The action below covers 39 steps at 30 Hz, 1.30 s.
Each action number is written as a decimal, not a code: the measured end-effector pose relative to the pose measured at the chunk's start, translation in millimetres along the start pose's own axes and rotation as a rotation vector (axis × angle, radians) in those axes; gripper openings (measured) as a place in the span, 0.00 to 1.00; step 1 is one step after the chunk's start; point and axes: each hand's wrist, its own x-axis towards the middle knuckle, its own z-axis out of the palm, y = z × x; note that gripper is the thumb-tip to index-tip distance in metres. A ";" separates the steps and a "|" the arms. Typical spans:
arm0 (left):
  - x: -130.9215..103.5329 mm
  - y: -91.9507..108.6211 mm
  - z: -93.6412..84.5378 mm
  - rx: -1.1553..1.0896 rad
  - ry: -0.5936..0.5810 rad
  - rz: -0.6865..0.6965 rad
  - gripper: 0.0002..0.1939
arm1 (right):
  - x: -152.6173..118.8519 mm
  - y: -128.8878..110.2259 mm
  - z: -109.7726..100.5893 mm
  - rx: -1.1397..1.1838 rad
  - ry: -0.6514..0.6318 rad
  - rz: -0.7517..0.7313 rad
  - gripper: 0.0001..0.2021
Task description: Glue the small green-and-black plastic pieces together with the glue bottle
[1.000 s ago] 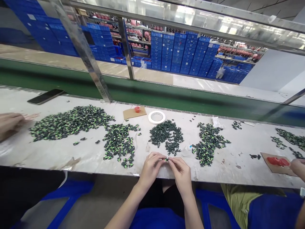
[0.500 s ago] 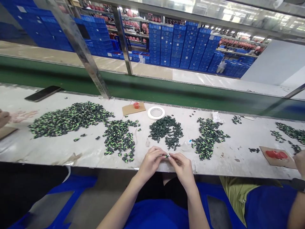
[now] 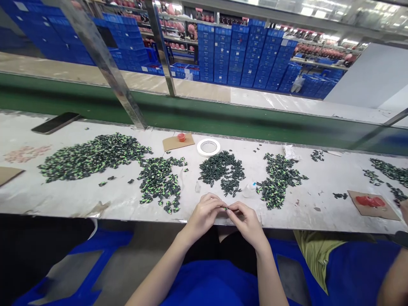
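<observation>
At the table's front edge, my left hand (image 3: 206,212) and my right hand (image 3: 247,221) meet fingertip to fingertip. Both pinch one small black-and-green piece (image 3: 226,208), mostly covered by the fingers. Just beyond them lies a pile of small dark pieces (image 3: 219,165). To its left spreads a heap of black-and-green pieces (image 3: 159,180), and a similar heap (image 3: 277,182) lies to the right. A small clear plastic scrap (image 3: 249,190) rests between the dark pile and the right heap.
A roll of white tape (image 3: 208,147) lies behind the dark pile, beside cardboard (image 3: 177,143) bearing a red cup (image 3: 181,137). A larger heap (image 3: 92,155) and a phone (image 3: 56,123) lie left. At right, a co-worker's hand (image 3: 404,210) is near cardboard with red material (image 3: 369,201).
My hands stay together on the small piece with slight finger movement. The view has shifted a little. At the far left, another person's hand has left the view.
</observation>
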 end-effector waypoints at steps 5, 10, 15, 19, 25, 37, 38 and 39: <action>1.3 7.5 -1.6 0.041 -0.060 -0.080 0.09 | -4.2 -2.4 3.2 0.045 0.049 0.004 0.10; 0.2 18.1 -4.7 0.051 -0.099 -0.165 0.08 | -7.7 -4.7 5.4 0.054 0.083 -0.023 0.09; -1.9 23.0 -4.6 0.017 -0.092 -0.301 0.07 | -9.5 -4.0 0.2 -0.006 0.051 -0.055 0.09; -2.2 24.9 -3.6 0.037 -0.103 -0.307 0.07 | -11.5 -7.9 -3.8 -0.074 0.011 -0.076 0.08; -0.4 27.1 -5.3 0.058 -0.142 -0.352 0.05 | -13.2 -15.1 -1.8 -0.145 -0.012 -0.105 0.07; 3.8 31.8 15.9 -0.047 -0.106 -0.338 0.10 | -18.0 -10.4 -13.7 -0.263 0.174 -0.164 0.05; 3.9 30.4 16.6 -0.073 -0.117 -0.322 0.14 | -20.8 -7.5 -20.2 -0.280 0.188 -0.161 0.05; 3.8 27.8 15.8 -0.086 -0.126 -0.309 0.18 | -23.5 -3.7 -27.8 -0.304 0.220 -0.156 0.06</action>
